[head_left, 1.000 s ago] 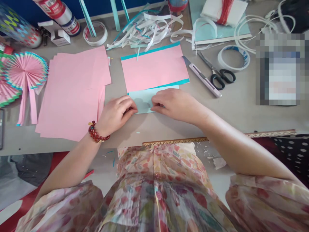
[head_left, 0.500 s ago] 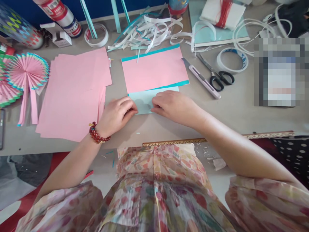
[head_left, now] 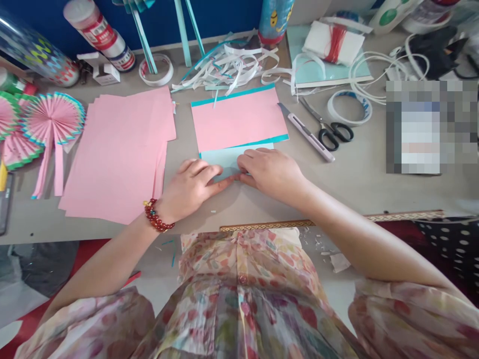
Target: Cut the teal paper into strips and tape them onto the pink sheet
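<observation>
A pale blue piece of paper (head_left: pixel 226 156) lies just below a pink sheet with teal borders (head_left: pixel 239 117). My left hand (head_left: pixel 192 187), a red bead bracelet (head_left: pixel 157 217) at its wrist, holds the near edge of the pale blue paper. Its fingers are curled and the thumb points right along that edge. Close beside it, my right hand (head_left: pixel 271 169) is closed on the same edge, fingers bent over the paper and its thumb touching or nearly touching the left one. The hands cover part of the paper.
Left lie a stack of pink paper (head_left: pixel 116 154) and pink folded paper fans (head_left: pixel 52 119). Right are a utility knife (head_left: pixel 310 137) with its blade out, black-handled scissors (head_left: pixel 335 134) and a tape roll (head_left: pixel 350 107). Paper strips (head_left: pixel 239 62) are heaped behind.
My left hand has slid right along the paper's near edge, its thumb now beside the right hand's. My right hand stays nearly in place. The camera view has shifted slightly.
</observation>
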`<state>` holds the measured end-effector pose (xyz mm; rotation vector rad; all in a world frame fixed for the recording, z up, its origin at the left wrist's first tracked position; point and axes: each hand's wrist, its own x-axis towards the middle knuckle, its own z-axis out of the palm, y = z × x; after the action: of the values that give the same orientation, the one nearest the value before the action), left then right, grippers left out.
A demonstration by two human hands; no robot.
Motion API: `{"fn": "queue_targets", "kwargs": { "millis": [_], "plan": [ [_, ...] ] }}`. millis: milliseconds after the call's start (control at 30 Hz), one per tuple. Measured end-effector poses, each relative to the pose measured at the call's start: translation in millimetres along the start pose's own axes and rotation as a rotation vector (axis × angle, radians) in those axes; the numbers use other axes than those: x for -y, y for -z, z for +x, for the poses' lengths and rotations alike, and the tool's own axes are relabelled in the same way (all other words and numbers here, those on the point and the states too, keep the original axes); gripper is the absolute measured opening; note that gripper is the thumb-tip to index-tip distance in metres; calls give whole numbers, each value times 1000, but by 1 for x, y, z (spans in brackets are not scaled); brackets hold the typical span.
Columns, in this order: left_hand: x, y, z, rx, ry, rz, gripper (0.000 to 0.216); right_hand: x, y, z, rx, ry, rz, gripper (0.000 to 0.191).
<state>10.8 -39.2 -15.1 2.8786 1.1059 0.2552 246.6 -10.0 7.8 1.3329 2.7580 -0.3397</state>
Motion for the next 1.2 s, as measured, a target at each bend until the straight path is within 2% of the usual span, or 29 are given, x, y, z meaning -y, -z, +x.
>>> {"fn": "queue_targets", "kwargs": {
  "millis": [233, 433, 733, 1200],
  "plan": [
    [5, -2, 1, 19, -107, 27, 35, -27, 2, -16, -18, 30, 137, 16],
    [7, -2, 0, 35, -95, -6, 37, -44, 1, -27, -30, 7, 175, 21],
    [6, -2, -1, 52, -17, -100, 39, -51, -3, -23, -24, 41, 215, 22],
    [5, -3, -1, 67, -35, -46, 39, -48, -6, -26, -37, 34, 190, 20]
  ]
}}
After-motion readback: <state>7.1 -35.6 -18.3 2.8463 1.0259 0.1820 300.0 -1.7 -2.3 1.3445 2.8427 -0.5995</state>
